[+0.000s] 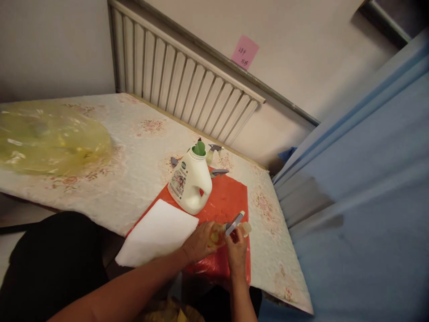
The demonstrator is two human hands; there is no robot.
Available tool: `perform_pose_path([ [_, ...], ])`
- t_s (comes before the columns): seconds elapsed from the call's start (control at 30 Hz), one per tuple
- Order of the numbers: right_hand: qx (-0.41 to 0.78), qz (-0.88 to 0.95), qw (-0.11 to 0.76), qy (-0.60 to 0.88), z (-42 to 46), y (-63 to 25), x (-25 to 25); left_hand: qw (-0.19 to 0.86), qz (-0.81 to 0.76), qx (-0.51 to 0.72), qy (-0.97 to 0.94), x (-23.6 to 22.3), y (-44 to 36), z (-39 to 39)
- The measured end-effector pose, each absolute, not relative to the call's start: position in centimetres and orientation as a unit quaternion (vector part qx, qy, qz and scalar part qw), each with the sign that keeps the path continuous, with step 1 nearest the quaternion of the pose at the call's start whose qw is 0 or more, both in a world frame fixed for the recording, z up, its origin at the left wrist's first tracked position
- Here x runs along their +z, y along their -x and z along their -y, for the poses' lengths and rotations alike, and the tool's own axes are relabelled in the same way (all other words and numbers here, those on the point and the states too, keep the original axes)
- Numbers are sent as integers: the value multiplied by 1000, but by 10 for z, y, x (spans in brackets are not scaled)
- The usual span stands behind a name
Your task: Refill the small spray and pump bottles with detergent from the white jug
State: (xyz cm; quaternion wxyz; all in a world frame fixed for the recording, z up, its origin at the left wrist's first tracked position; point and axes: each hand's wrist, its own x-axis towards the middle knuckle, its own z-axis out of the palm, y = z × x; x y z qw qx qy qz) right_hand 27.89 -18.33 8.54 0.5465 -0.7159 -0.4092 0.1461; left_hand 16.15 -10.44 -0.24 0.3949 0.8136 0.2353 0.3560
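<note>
My left hand (200, 240) is wrapped round the clear body of a small spray bottle (215, 235) with yellowish liquid in it. At the bottle's neck, the fingers of my right hand (237, 250) are closed on its grey trigger head (234, 223). A pale yellowish round piece (246, 229) shows just beyond my right fingers; I cannot tell what it is. Behind my hands a large white jug (191, 181) stands upright, its green spout (199, 148) uncovered. A folded white cloth or paper (157, 233) lies left of my left hand. Underneath is a red plastic sheet (231, 197).
Other spray bottles, one with a grey trigger head (219, 172) and one farther back (210, 155), stand behind the jug. A yellow plastic bag (56, 141) lies on the left of the flowered tablecloth (140, 152). A radiator (181, 76) is behind; a blue curtain (351, 201) hangs at right.
</note>
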Motion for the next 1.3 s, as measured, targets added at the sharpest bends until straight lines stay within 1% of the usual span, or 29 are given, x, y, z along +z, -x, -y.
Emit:
perform_pose_path([
  [0.43, 73, 363, 561, 740, 177, -270, 79, 391, -244, 340, -820, 7, -161, 105],
  [0.77, 79, 355, 570, 737, 175, -271, 81, 457, -251, 323, -790, 7, -171, 97],
  [1.03, 96, 348, 576, 733, 175, -272, 76, 401, -271, 327, -812, 6, -181, 95],
  [1.17, 100, 347, 583, 728, 175, -272, 76, 395, -271, 323, -816, 7, -180, 96],
  [1.3, 110, 346, 588, 723, 175, -272, 76, 450, -228, 292, -813, 16, -175, 90],
])
